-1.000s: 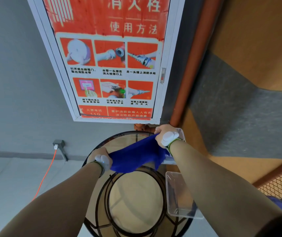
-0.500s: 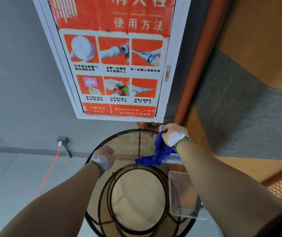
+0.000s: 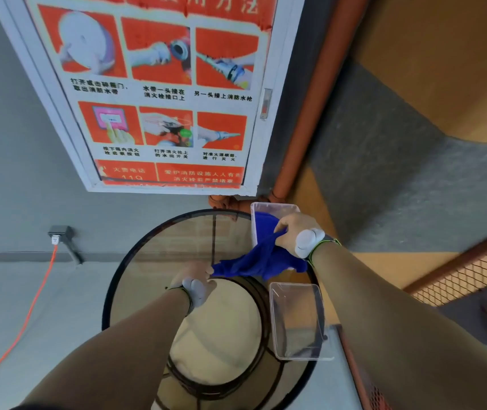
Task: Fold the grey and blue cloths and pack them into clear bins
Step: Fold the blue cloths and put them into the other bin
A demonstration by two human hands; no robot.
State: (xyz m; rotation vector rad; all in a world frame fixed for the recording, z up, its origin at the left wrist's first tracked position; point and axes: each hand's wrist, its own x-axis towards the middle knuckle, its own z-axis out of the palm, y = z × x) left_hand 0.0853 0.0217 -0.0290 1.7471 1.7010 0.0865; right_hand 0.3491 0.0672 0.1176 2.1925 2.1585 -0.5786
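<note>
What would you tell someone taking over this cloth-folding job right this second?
Left hand pinches one end of the blue cloth; right hand grips the other end at the far clear bin.
Cloth hangs stretched over the glass table, unfolded.
Blue fabric shows inside the far bin, possibly this same cloth.
Near clear bin shows no cloth; no grey cloth in view.
Left: fold it, pack it.

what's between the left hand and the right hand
The blue cloth, pinched by the left hand and gripped by the right hand; head view.
</note>
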